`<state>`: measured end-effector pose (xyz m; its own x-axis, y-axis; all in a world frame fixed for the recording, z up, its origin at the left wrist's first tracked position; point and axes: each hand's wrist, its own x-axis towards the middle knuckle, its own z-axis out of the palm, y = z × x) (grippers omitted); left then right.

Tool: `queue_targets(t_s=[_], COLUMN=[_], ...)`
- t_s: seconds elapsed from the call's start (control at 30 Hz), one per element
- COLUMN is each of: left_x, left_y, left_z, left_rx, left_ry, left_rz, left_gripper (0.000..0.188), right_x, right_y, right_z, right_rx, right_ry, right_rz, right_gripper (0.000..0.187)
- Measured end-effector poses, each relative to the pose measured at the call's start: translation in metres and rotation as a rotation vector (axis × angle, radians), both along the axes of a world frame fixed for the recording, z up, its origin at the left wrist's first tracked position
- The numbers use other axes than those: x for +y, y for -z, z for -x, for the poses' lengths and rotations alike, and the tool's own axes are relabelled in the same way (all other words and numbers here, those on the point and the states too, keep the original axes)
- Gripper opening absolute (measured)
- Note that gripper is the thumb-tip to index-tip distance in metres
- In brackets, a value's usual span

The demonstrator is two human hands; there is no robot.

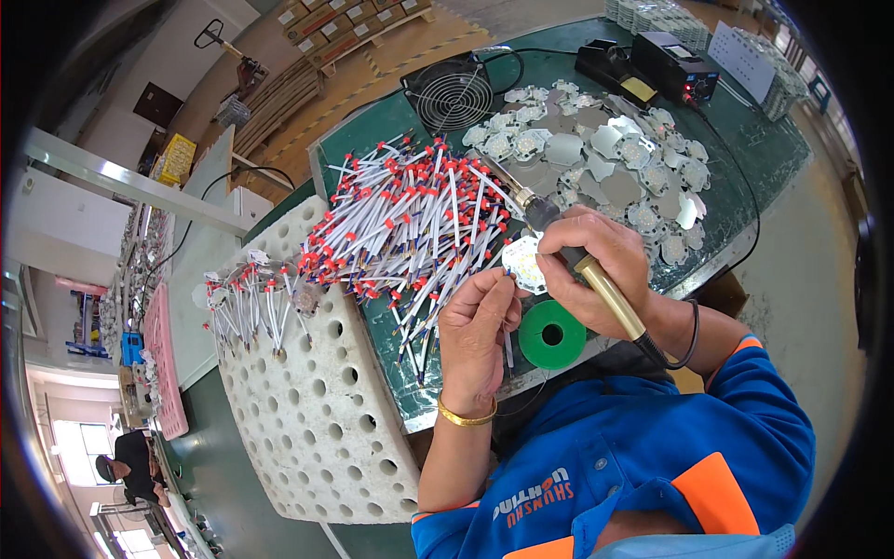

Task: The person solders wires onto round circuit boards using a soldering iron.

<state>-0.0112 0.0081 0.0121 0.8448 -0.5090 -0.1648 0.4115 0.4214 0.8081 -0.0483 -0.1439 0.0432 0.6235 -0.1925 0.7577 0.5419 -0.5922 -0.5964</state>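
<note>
Above the table's near edge, a small white LED board [523,264] with yellowish spots is between my two hands. My left hand [473,326] is closed, its thumb and finger pinched at the board's lower left edge; whether a wire is also in that pinch I cannot make out. My right hand [603,265] wraps round a soldering iron [610,300] with a gold handle, and its thumb and forefinger also touch the board. The iron's metal tip points up and left, over a heap of white wire leads with red ends [419,219]. Just below the board lies a green spool [552,335].
Many loose LED boards [596,154] lie behind my right hand. A black fan [452,93] and a soldering station [672,67] with a cord stand farther back. At left, a white foam block [312,401] with holes carries boards with wires [256,293]. Another person [135,469] is far left.
</note>
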Motion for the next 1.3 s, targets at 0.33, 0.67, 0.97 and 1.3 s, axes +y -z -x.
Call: queue_targets(t_s=[0.33, 0.67, 0.97, 1.3], left_x=[0.007, 0.004, -0.001, -0.007], left_y=[0.001, -0.016, -0.007, -0.009], left_z=[-0.011, -0.015, -0.007, -0.001], left_rx=[0.040, -0.328, -0.204, -0.167], left_ry=[0.224, 0.216, 0.128, 0.109], left_rz=[0.057, -0.434, -0.305, -0.298], left_gripper=[0.026, 0.017, 0.013, 0.011], right_x=[-0.019, -0.032, -0.031, -0.032], right_y=[-0.004, -0.019, -0.017, -0.016], right_z=[-0.010, -0.009, -0.007, -0.008], right_rx=[0.079, 0.156, 0.192, 0.186], right_ry=[-0.108, -0.297, -0.272, -0.303], right_rz=[0.023, 0.377, 0.369, 0.352], right_gripper=[0.017, 0.025, 0.024, 0.022])
